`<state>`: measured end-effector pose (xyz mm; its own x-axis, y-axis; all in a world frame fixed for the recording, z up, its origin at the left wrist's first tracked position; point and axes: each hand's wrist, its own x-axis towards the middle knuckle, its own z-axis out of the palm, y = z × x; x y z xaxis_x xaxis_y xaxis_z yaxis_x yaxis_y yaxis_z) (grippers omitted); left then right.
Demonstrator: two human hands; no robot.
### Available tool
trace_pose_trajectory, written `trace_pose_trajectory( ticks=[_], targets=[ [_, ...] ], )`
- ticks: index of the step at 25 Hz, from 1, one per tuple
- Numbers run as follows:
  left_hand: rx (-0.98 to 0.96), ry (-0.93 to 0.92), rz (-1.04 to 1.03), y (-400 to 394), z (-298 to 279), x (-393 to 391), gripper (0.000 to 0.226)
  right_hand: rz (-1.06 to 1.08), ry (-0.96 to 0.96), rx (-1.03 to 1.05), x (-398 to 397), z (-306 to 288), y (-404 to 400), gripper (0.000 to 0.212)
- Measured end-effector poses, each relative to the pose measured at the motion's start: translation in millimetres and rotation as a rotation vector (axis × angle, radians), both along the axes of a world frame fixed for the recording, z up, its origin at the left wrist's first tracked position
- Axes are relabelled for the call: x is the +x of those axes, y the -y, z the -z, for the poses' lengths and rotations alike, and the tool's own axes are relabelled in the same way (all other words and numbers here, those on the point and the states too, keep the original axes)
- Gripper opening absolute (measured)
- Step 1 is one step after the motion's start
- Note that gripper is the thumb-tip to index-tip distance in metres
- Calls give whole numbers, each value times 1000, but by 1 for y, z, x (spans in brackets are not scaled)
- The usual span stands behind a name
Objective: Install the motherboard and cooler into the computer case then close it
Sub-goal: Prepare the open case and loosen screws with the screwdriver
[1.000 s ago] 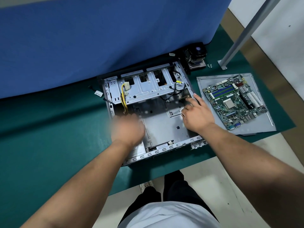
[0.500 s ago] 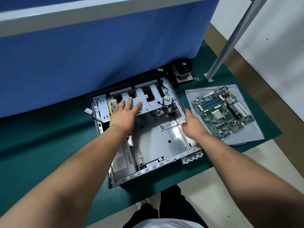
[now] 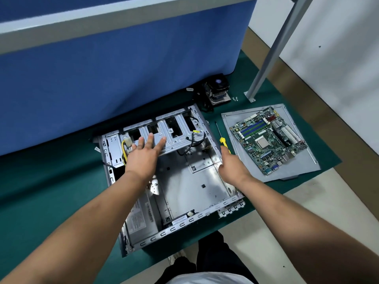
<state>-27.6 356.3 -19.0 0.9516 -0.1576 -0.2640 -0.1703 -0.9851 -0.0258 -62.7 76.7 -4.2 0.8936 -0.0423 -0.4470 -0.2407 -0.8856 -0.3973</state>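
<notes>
Hands were both at the open computer case, which lay on its side on the green mat covering the tabletop, its bare metal floor facing up. We saw the left hand laid flat on the drive cage at the far end of the case, fingers straight and spread, holding nothing. The right hand sat on the case's right wall, its fingers curled over the edge and gripping it; how the thumb lay we could not tell. Yellow and black cables showed just left of the left hand, and a black cable looped inside near the cage.

The motherboard rested outside the case, to its right, lying face up on the grey side panel on the mat. Between the case and that panel lay a screwdriver with a yellow handle, just beyond the right hand. The cooler stood well beyond the case's far right corner, against the blue partition, with a few small screws just beside it and a grey metal post rising nearby. Dark trousers showed below the tabletop's near edge.
</notes>
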Motion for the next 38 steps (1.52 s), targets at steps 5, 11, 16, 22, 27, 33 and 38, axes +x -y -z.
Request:
trace_pose_trajectory(
  ticks=[5,11,16,22,27,33,38],
  targets=[
    [-94,-86,-61,0,-7,-1,84,41,55,47,-4,5,-4,64],
    [-270,131,-123,20,-21,28,49,33,65,88,-4,3,-6,55],
    [-346,196,-110,70,-8,83,54,-12,-172,321,29,2,37,66],
    [-283,275,-139,80,29,98,56,85,-12,118,104,43,77,29],
    [-279,343,-152,80,38,101,55,42,-140,-108,112,91,57,49],
    [-290,375,-165,81,41,100,54,98,-66,-118,108,111,51,39],
    [-293,378,-164,81,37,99,54,344,15,154,144,93,62,22]
  ],
)
